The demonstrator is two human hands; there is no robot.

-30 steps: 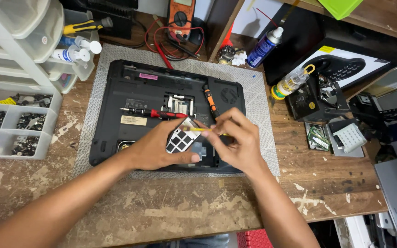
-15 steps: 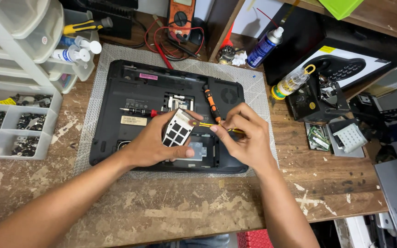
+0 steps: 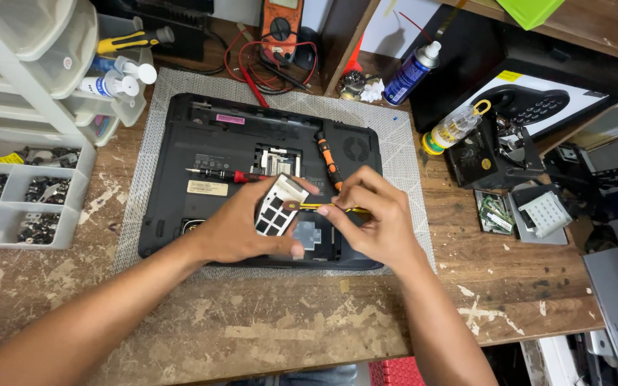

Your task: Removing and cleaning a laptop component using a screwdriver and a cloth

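Note:
A black laptop [image 3: 216, 150] lies bottom-up on a grey mat [image 3: 395, 154]. My left hand [image 3: 241, 229] tilts up a silver cover panel [image 3: 278, 204] with square cut-outs over the laptop's lower middle. My right hand [image 3: 366, 221] grips a thin yellow-and-black tool [image 3: 316, 207] whose tip touches the panel's edge. A red-handled screwdriver [image 3: 234, 175] and an orange-and-black screwdriver [image 3: 329, 161] lie on the laptop.
A compartment tray of small parts [image 3: 19, 196] and plastic drawers [image 3: 23, 50] stand at the left. An orange multimeter [image 3: 280, 25] with red leads is behind. A blue spray can [image 3: 410, 71], a small bottle [image 3: 455, 127] and black devices [image 3: 495, 154] sit at the right.
The panel has been lifted from lying flat on the laptop to a tilted position in my left hand. My right hand shifted slightly up with the thin tool.

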